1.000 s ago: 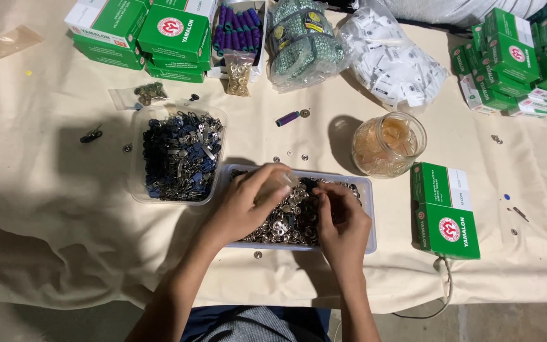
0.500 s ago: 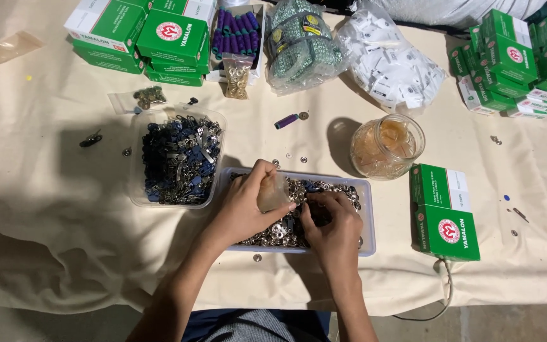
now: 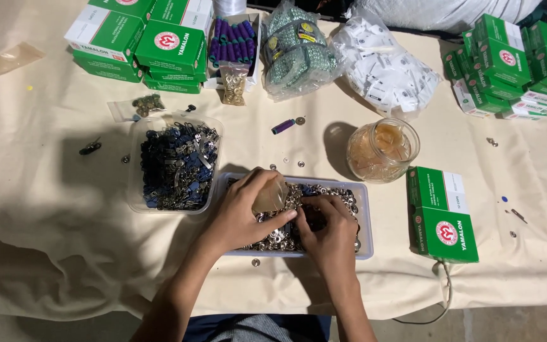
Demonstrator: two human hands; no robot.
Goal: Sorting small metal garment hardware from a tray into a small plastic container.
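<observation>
Over the near tray (image 3: 365, 218) of silver snap fasteners (image 3: 273, 237), the left hand (image 3: 245, 212) now cups a small clear bag (image 3: 270, 193), fingers curled around it, lifted higher than a second ago. The right hand (image 3: 330, 231) has shifted left, fingertips pinching fasteners just beside the bag's mouth; filling appears under way.

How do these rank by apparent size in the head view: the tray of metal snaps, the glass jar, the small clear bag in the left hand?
1. tray of metal snaps, clearly the largest.
2. glass jar.
3. small clear bag, partly hidden by the left hand.
</observation>
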